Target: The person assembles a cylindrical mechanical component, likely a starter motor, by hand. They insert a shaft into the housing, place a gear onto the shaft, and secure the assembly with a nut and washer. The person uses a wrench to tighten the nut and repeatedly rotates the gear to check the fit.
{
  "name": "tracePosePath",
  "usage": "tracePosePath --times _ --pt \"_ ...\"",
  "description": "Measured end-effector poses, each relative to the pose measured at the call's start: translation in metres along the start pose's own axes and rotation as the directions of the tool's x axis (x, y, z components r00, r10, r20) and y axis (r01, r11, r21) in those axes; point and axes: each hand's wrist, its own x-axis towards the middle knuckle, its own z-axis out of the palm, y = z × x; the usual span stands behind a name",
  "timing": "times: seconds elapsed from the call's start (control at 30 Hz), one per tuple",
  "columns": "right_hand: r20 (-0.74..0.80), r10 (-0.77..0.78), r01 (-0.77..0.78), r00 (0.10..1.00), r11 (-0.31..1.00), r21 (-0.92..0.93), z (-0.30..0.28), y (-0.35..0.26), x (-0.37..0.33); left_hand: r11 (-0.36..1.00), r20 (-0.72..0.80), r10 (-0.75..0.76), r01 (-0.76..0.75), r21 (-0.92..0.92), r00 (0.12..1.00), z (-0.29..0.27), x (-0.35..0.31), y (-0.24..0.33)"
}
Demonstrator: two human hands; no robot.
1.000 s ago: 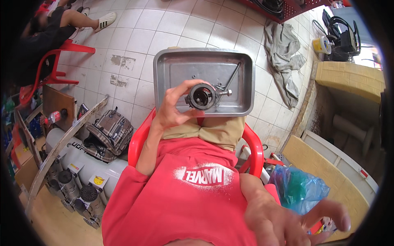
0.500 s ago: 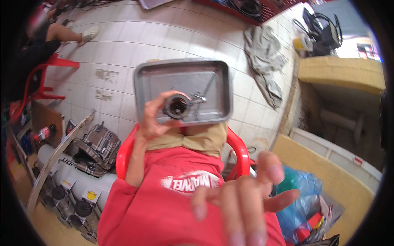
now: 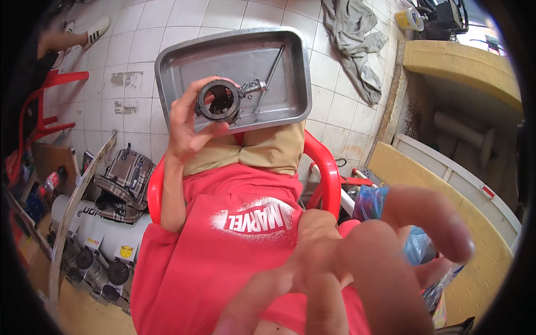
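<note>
A dark metal ring (image 3: 219, 101) with a wide round opening is held up over the lap, its hole turned toward the viewer; small teeth or lugs stud its lower rim, and a short silvery fitting sticks out from its right side; fingertips wrap its left and bottom edges; behind it lies a shallow grey metal tray (image 3: 181, 62) across the knees, a thin rod (image 3: 272, 73) resting slantwise inside.
</note>
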Motion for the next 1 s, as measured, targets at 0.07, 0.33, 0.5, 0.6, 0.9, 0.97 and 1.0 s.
tracePosePath --times 0.07,0.33,0.5,0.6,0.9,0.97,1.0 --pt "0.013 -0.018 0.018 1.0 1.0 0.013 -0.004 0.003 -0.004 1.0 -0.007 0.004 -0.005 -0.021 1.0 -0.001 -0.001 -0.006" --pt "0.042 -0.04 0.041 0.998 0.999 -0.023 -0.008 0.003 -0.004 0.998 -0.012 0.028 -0.028 -0.054 1.0 0.0 0.001 -0.005" --pt "0.058 -0.065 0.069 0.996 0.994 -0.079 -0.011 -0.001 -0.004 0.998 0.0 0.04 -0.04 -0.057 0.999 -0.002 0.001 -0.008" --pt "0.077 -0.103 0.113 0.992 0.984 -0.139 -0.015 -0.007 -0.001 0.998 0.008 0.047 -0.046 -0.05 0.999 -0.003 0.002 -0.011" --pt "0.296 -0.212 0.322 0.931 0.86 -0.397 -0.05 -0.023 0.027 0.999 0.009 0.046 -0.046 -0.003 0.999 -0.008 0.002 -0.007" --pt "0.346 -0.15 0.296 0.926 0.859 -0.419 -0.056 -0.023 0.033 0.999 0.084 0.046 -0.048 0.022 0.995 -0.011 0.005 -0.003" --pt "0.369 -0.111 0.273 0.923 0.864 -0.422 -0.058 -0.024 0.038 0.998 0.078 0.049 -0.051 0.025 0.996 -0.013 0.006 -0.001"
